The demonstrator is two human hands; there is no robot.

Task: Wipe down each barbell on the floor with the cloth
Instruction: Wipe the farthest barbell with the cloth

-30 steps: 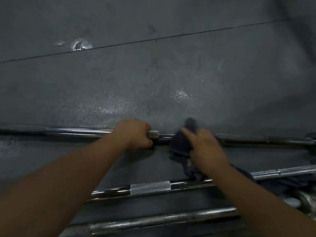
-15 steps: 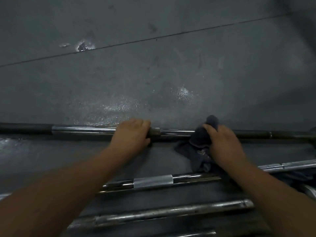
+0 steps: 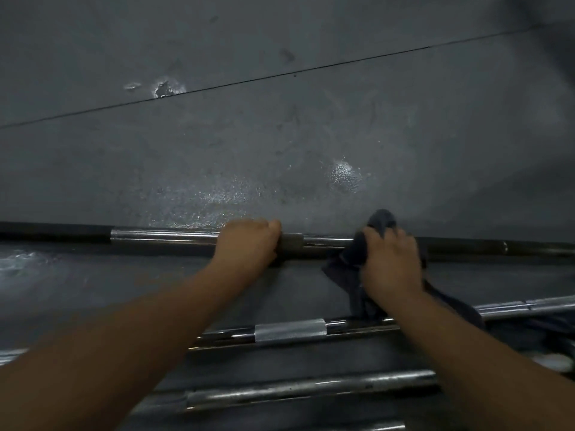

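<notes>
The farthest barbell (image 3: 161,238) lies across the grey floor from left to right. My left hand (image 3: 247,242) grips its shaft near the middle, just left of a knurled band. My right hand (image 3: 390,264) holds a dark cloth (image 3: 348,269) wrapped over the same bar, right of the left hand; the cloth's tail hangs down toward me. A second barbell (image 3: 291,329) with a bright knurled band lies nearer to me, and a third barbell (image 3: 311,388) lies closer still. My forearms hide parts of both.
The grey rubber floor (image 3: 280,135) stretches beyond the bars, with a seam line and pale scuffed patches. More chrome bar ends (image 3: 529,306) and dark shapes crowd the right edge. Another bar sliver shows at the bottom edge.
My right hand has slid the cloth rightward along the far barbell, away from my left hand. The left hand has kept its grip at the same spot on the bar.
</notes>
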